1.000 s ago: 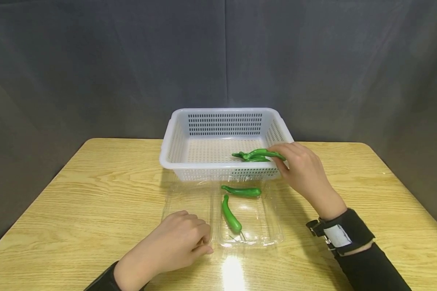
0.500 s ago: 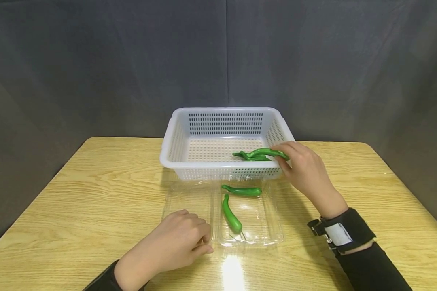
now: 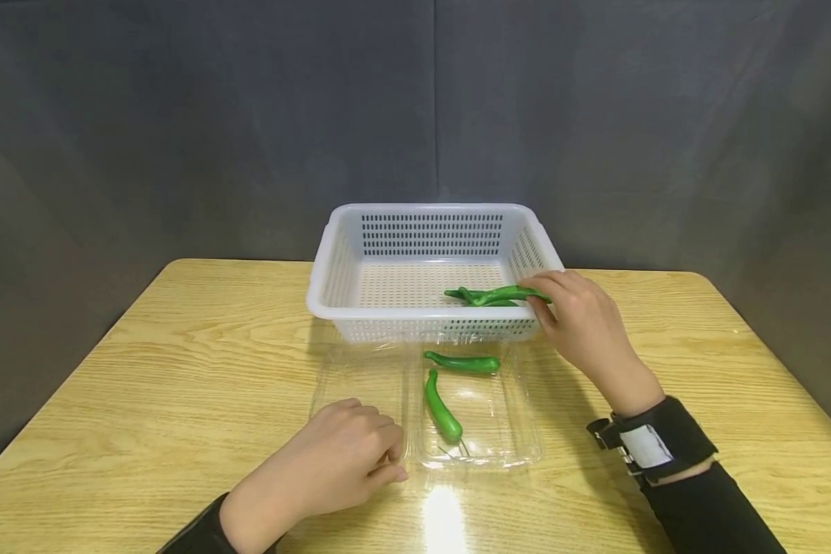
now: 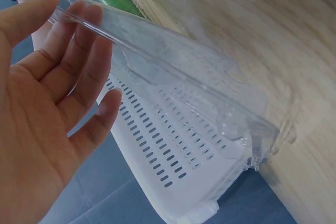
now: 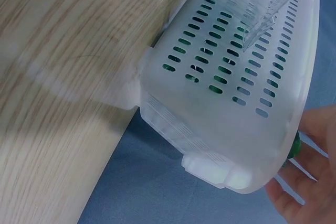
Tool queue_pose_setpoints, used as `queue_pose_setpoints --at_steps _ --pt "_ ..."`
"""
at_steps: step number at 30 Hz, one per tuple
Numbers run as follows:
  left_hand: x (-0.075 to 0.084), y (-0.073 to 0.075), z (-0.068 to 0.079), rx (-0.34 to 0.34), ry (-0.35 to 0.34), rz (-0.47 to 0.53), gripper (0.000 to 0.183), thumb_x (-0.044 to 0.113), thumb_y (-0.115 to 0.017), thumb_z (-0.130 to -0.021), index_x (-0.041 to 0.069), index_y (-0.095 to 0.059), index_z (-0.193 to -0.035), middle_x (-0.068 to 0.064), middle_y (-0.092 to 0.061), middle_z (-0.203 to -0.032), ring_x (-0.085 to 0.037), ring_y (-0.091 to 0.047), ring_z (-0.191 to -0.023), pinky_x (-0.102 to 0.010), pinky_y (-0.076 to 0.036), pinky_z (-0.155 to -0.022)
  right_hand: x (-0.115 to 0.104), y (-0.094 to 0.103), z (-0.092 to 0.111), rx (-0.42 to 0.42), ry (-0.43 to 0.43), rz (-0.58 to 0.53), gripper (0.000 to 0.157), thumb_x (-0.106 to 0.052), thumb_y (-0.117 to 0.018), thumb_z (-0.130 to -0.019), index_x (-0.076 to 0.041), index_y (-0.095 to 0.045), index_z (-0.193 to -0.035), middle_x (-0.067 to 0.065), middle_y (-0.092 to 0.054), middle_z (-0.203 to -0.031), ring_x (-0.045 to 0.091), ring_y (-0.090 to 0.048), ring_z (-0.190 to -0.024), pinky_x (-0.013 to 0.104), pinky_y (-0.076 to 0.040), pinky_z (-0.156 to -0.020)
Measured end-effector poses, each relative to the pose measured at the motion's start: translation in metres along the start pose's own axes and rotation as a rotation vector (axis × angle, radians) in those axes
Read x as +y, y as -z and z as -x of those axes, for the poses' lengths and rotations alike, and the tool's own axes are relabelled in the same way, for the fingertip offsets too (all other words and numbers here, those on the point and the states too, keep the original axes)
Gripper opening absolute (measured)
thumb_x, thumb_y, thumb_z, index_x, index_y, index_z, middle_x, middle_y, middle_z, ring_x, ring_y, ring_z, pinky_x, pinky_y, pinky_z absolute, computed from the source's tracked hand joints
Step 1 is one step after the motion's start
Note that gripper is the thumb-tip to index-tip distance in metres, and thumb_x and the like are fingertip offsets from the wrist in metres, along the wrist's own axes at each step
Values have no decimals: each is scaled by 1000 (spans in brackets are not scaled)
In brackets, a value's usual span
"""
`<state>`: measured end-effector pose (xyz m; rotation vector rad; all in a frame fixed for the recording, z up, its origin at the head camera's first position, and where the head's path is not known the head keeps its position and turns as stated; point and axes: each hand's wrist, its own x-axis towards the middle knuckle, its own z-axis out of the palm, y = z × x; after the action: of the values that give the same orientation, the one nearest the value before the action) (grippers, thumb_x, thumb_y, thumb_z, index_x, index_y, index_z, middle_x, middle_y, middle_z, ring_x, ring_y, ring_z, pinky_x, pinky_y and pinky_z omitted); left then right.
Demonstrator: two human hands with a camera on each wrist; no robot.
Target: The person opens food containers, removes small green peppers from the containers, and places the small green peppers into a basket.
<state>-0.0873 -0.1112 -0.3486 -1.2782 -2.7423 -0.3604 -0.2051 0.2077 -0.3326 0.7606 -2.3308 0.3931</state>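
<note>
At the basket's right front corner, my right hand (image 3: 582,323) pinches one end of a green chili pepper (image 3: 504,294) over the rim; in the right wrist view that pepper (image 5: 295,146) shows between the fingers. Below it in the basket lie more green peppers, partly hidden. My left hand (image 3: 335,458) is at the near edge of a hinged clear plastic container (image 3: 367,377). The left wrist view shows thumb and fingers on either side of the container's edge (image 4: 131,51). Two peppers lie in its right half, one crosswise (image 3: 462,363), one lengthwise (image 3: 443,409).
The white slotted basket (image 3: 422,314) stands behind the container, near the back of the wood-grain table (image 3: 180,369). A dark grey curtain (image 3: 249,131) hangs behind the table. Black bands are on the wrists, such as the right wristband (image 3: 675,435).
The pepper in my right hand has shifted slightly right, and its far end has tipped lower onto the peppers beneath. My left hand keeps its place.
</note>
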Motion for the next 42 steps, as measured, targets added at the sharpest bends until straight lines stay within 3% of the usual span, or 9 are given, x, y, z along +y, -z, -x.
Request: queue_pose_setpoints --at_steps 11,26,42 --pt "1 0 0 -3 5 -7 29 36 -79 -83 23 -57 -69 19 -41 -63 -1 -36 -58 -21 -32 -60 -2 4 -1 -26 -52 -16 31 5 -74 -83 -3 -70 -113 15 -72 -105 32 -65 -87 45 -49 -66" --pt "1 0 0 -8 5 -3 28 37 -77 -84 23 -57 -70 19 -41 -63 -1 -36 -57 -21 -34 -61 1 5 -1 -57 -98 1 28 -2 -72 -87 -4 -70 -116 15 -71 -109 35 -66 -99 50 -51 -79" --pt "1 1 0 -1 5 14 26 36 -79 -83 23 -59 -71 19 -42 -63 -1 -36 -58 -21 -34 -61 2 7 -2 9 28 -42 25 -1 -72 -86 -3 -70 -111 13 -71 -106 31 -65 -95 47 -51 -78"
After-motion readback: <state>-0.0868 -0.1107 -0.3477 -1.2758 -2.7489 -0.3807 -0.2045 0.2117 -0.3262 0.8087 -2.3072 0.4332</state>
